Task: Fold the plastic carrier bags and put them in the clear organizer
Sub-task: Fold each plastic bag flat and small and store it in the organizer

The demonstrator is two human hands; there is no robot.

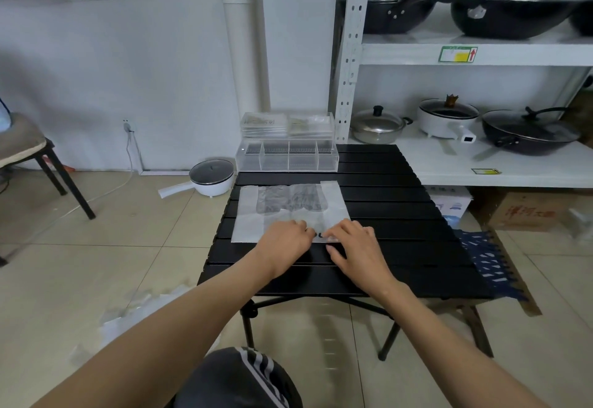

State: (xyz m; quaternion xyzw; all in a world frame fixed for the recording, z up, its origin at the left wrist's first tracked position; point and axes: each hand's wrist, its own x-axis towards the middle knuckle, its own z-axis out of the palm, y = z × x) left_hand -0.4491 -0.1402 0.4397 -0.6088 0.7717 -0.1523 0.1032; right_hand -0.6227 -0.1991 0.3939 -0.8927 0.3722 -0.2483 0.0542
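Right now a person sits at a black slatted table [385, 182] with one translucent white carrier bag [250, 215] spread flat across its middle, handles pointing to the far side and the bottom hem running along the near side. Both hands work at that near hem: the left hand [285, 240] lies knuckles-up with its fingers curled down onto the plastic, and the right hand [356, 247] sits just beside it, fingertips bent onto the same edge. They seem to be pinching or pinning the hem between them, though I cannot tell for sure whether the fingers actually grip the film or only press it, since the knuckles hide the tips. Keeping the hands close together at the middle of the edge makes sense for thin plastic, which slides and balloons unless it is held down while a crease is started. My guess is that a lengthwise fold is being started, so the task is at an early stage for this bag. At the far edge of the table stands the clear organizer [287, 158], its open compartments facing up and within easy reach for dropping a folded bag in. A second clear box [287, 125] sits behind it. On the floor to the near left lies a loose heap of more bags [134, 314], presumably waiting their turn.
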